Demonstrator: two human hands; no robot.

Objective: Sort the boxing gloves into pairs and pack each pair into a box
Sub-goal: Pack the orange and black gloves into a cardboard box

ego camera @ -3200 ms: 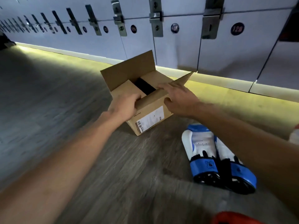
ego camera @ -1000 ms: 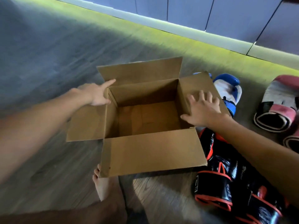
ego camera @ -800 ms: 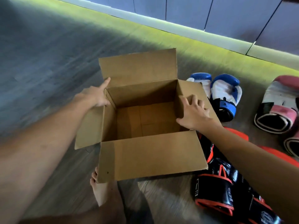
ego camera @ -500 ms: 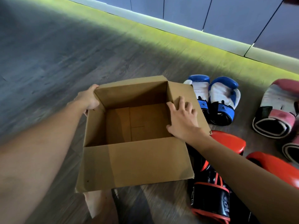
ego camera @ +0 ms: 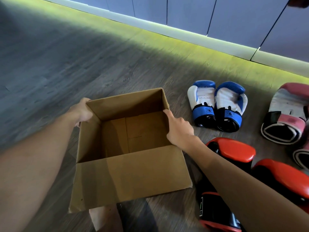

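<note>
Side flaps have folded down; left hand and right hand clasp the box, opening upward.

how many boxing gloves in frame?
6: two blue-white gloves right of the box, two red-black gloves by the right forearm, two pink-white gloves at the right edge, one cropped. More may lie off-frame.
</note>
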